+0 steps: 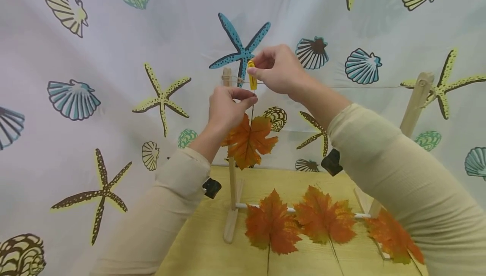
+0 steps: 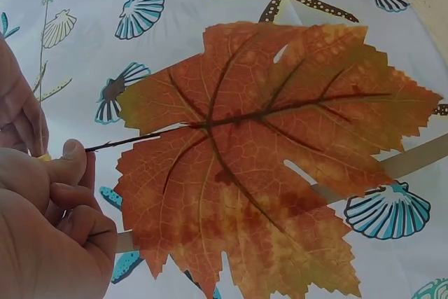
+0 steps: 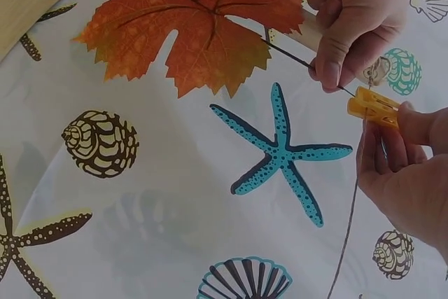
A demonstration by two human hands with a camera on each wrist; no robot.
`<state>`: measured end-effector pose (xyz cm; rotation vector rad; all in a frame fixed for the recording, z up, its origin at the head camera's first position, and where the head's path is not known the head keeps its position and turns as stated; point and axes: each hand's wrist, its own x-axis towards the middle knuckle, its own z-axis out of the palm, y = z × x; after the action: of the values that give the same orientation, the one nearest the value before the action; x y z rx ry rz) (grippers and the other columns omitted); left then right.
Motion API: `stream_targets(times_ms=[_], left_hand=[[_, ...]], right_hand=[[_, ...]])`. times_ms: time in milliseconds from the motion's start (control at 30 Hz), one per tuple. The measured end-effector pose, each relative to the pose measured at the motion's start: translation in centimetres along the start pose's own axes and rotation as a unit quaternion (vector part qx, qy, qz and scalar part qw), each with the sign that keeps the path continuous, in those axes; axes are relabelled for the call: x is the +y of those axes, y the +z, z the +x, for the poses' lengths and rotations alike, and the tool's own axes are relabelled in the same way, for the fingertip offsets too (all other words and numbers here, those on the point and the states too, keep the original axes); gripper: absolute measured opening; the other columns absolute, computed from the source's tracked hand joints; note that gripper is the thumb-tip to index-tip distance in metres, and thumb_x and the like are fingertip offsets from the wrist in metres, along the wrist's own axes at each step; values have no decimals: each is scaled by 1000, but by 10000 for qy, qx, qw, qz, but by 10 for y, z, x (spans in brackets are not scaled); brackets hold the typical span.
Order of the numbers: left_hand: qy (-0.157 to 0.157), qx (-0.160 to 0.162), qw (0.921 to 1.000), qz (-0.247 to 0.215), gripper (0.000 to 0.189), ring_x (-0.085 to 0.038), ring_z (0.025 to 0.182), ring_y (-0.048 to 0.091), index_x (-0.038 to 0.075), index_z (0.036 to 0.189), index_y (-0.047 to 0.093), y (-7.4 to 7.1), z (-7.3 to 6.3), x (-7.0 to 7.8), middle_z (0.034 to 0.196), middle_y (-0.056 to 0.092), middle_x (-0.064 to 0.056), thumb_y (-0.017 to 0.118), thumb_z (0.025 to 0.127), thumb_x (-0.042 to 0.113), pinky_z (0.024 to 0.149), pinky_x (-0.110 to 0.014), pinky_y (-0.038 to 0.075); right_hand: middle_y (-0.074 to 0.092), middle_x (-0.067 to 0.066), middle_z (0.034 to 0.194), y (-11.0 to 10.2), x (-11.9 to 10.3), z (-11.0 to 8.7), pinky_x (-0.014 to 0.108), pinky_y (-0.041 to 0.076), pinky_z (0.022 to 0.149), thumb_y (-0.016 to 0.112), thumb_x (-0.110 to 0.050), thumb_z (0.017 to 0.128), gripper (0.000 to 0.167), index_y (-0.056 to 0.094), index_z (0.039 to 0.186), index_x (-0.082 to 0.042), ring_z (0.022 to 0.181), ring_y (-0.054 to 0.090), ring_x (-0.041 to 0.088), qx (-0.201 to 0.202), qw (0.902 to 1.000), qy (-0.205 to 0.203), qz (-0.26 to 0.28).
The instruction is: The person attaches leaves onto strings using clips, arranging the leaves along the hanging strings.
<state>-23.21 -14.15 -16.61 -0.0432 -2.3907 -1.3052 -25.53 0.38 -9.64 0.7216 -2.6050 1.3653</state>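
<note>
Three orange leaves [image 1: 271, 225] lay nearest, on the yellow table [image 1: 197, 234], stems toward the wearer, the rightmost partly behind the right sleeve [image 1: 379, 162]; none of these was hung, so they were logged as probably remaining. Farther off, the left hand [image 1: 227, 108] pinched the dark stem [image 1: 252, 113] of a fourth leaf [image 1: 250, 143] between thumb and fingers, just below the clip; that leaf hung blade down, near the left post. The right hand [image 1: 281, 71] pinched a yellow clip [image 1: 253, 80] between thumb and fingers, at the string [image 3: 350, 223]. The stem's tip reached the clip's lower end; whether it was gripped there could not be told. Judgement: fastening of this leaf under way, not confirmed; letting go outstanding. The string was already run between the left post [image 1: 232, 179] and right post [image 1: 415, 103], with no other leaf seen on it. Behind everything hung a shell-and-starfish cloth [image 1: 114, 56].
</note>
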Motion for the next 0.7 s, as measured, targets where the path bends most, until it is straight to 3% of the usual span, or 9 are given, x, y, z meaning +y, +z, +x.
stream_targets(times_ms=[333,700], left_hand=[[108,111,9999,66,19,-21,111,62,9,101,80,3,-3,-4,101,77,-7,72,93,25,90,-40,52],[412,202,9984,317,23,-21,104,65,9,101,80,0,-9,-10,98,78,-6,74,91,29,82,-38,53]], right_hand=[[65,8,125,-3,6,2,37,49,101,63,-28,99,36,63,129,-7,116,59,20,-330,9987,-129,-362],[68,7,123,0,8,1,43,48,101,68,-36,94,39,67,122,-9,115,60,22,-158,9993,-60,-342]])
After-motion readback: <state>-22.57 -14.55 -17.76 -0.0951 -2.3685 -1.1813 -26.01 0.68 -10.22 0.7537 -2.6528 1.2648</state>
